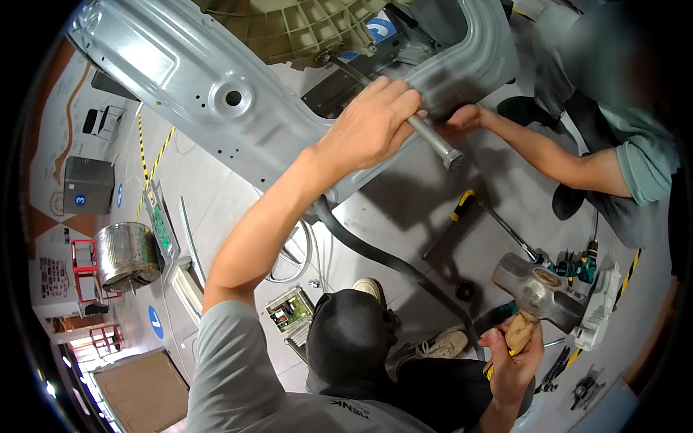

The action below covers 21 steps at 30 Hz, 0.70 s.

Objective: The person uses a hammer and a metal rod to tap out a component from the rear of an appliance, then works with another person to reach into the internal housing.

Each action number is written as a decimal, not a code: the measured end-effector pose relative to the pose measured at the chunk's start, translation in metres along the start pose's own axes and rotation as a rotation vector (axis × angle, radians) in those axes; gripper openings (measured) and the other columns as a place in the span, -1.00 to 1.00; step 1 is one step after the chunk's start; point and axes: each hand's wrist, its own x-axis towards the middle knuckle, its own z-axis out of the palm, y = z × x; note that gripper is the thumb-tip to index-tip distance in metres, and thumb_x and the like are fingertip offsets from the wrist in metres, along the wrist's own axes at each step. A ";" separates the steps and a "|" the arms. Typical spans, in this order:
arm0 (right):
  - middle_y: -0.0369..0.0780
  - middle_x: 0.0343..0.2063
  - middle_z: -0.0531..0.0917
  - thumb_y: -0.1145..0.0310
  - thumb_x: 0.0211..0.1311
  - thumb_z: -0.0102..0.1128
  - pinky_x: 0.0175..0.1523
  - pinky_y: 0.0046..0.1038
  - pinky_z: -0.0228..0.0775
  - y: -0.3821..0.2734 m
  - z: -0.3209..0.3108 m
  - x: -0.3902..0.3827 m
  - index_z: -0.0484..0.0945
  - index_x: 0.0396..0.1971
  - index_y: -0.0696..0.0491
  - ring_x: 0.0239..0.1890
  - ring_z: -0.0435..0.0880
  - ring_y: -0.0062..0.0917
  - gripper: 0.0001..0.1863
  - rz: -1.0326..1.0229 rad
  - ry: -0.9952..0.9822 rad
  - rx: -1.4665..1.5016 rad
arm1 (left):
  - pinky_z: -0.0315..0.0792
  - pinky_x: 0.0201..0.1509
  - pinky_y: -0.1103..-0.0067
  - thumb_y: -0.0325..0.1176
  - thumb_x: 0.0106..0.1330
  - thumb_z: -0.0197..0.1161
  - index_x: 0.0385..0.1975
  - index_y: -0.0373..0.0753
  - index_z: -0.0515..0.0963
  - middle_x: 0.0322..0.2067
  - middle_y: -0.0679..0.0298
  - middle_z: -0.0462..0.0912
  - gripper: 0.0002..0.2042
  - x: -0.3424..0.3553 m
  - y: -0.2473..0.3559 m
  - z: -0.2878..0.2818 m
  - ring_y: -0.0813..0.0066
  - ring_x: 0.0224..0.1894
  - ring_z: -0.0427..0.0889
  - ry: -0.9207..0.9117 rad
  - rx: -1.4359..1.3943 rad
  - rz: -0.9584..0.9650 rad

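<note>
My left hand [375, 123] is wrapped round a steel bar [435, 144], whose thick end sticks out to the right. The bar's thin far end reaches the ribbed cream plastic tub [296, 29] inside a grey metal cabinet [188, 94] lying on its side. In my right hand [516, 361], low on the right, is a heavy hammer [541, 292], gripped by its wooden handle close below the steel head. The hammer head is apart from the bar. A co-worker's hand [465, 119] is at the cabinet's edge, near the bar's thick end.
A black hose [390, 261] hangs from the cabinet across the floor. A yellow-black screwdriver [462, 209], a ratchet wrench [512, 234] and a power drill [581, 265] lie to the right. A circuit board [289, 312] is near my feet; a metal drum [128, 256] stands left.
</note>
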 end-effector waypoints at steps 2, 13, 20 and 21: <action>-0.21 -0.38 0.51 0.59 0.18 0.18 -0.38 -0.59 0.51 -0.001 0.004 -0.002 0.36 -0.20 0.22 -0.48 0.57 -0.60 -0.77 -0.096 -0.010 -0.007 | 0.33 -0.30 0.37 -0.36 0.20 0.26 -0.40 -0.25 0.43 -0.46 0.17 0.42 -0.84 0.002 -0.005 0.006 0.16 -0.41 0.40 0.026 -0.020 0.006; -0.17 -0.43 0.48 0.66 0.12 0.16 -0.48 -0.63 0.45 0.003 0.045 0.001 0.34 -0.18 0.27 -0.53 0.54 -0.59 -0.73 -0.222 0.060 0.007 | 0.31 -0.41 0.36 -0.30 0.20 0.32 -0.66 -0.27 0.41 -0.66 0.18 0.38 -0.70 0.012 -0.014 0.020 0.17 -0.52 0.40 0.110 -0.080 0.097; -0.17 -0.45 0.50 0.65 0.14 0.15 -0.50 -0.64 0.43 0.005 0.069 0.020 0.33 -0.17 0.24 -0.60 0.50 -0.63 -0.73 -0.273 0.025 0.055 | 0.21 -0.57 0.36 -0.42 0.16 0.35 -0.73 -0.30 0.31 -0.73 0.15 0.30 -0.66 0.013 -0.021 0.027 0.16 -0.64 0.33 0.177 -0.104 0.183; -0.16 -0.46 0.50 0.64 0.14 0.15 -0.50 -0.64 0.43 0.007 0.073 0.023 0.32 -0.17 0.24 -0.60 0.50 -0.63 -0.73 -0.299 0.016 0.050 | 0.20 -0.58 0.36 -0.43 0.17 0.35 -0.73 -0.30 0.31 -0.74 0.16 0.30 -0.66 0.012 -0.022 0.027 0.16 -0.65 0.32 0.176 -0.099 0.195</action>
